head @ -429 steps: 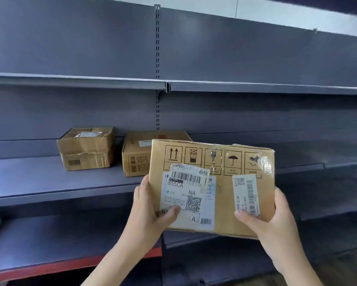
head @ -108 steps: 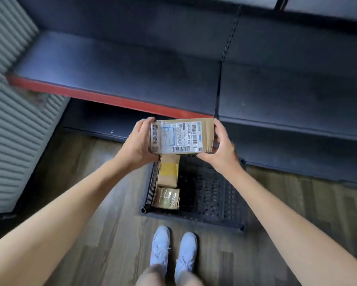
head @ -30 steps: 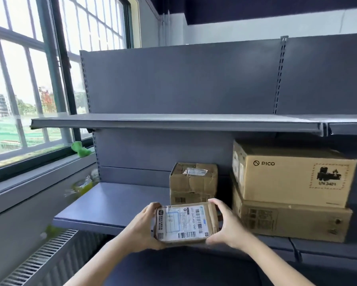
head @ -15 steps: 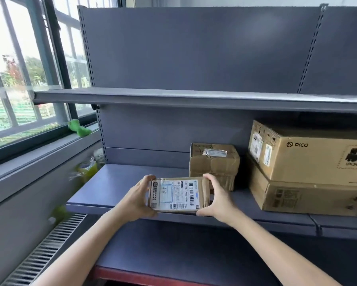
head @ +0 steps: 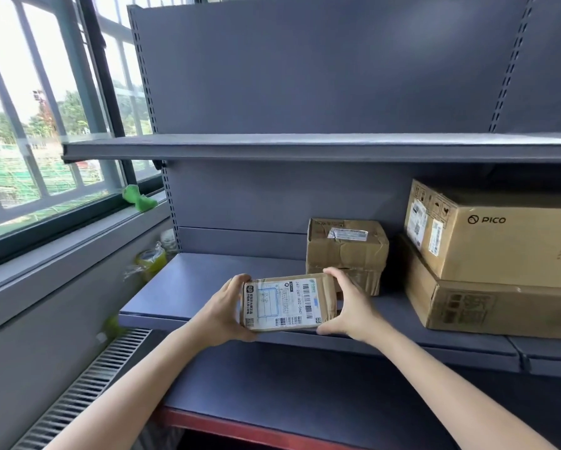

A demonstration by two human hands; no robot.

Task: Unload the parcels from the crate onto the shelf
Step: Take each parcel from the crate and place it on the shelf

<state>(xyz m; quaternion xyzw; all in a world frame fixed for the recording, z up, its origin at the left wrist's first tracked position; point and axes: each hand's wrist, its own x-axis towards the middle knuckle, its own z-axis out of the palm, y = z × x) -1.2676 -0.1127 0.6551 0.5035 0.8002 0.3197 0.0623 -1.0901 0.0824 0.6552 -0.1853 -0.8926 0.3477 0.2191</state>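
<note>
I hold a small flat cardboard parcel (head: 287, 302) with a white barcode label between both hands. My left hand (head: 222, 308) grips its left end and my right hand (head: 354, 305) grips its right end. The parcel hangs at the front edge of the grey middle shelf (head: 188, 287), in front of a crumpled brown box (head: 345, 251). To the right, a PICO carton (head: 496, 235) lies on top of a flatter carton (head: 487, 305). The crate is out of view.
An upper shelf (head: 272, 147) overhangs the middle one. The lower shelf (head: 272, 391) has a red front edge. A window and sill with a green object (head: 138, 198) run along the left, above a radiator grille (head: 78, 394).
I carried the small parcel up from the crate on the floor to shelf height. Over the last second it moved forward to the middle shelf's front edge.
</note>
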